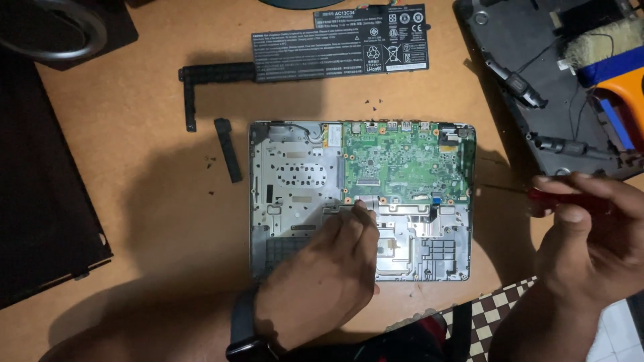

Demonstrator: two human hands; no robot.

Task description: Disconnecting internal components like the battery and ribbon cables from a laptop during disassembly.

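Head view, left to right: my left hand [322, 268] rests half-curled on the opened laptop chassis [362, 201], fingertips touching below the green board [402, 161], holding nothing; my right hand [590, 248] grips a red screwdriver [570, 199] beside it. I judge board screws come next, needing careful tip alignment.

Opened laptop chassis [302, 194] — green motherboard [402, 164] exposed

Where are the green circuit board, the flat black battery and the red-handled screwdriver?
green circuit board [402, 161], head view, middle of the board.
flat black battery [339, 43], head view, centre of its label face.
red-handled screwdriver [570, 199], head view, red handle.
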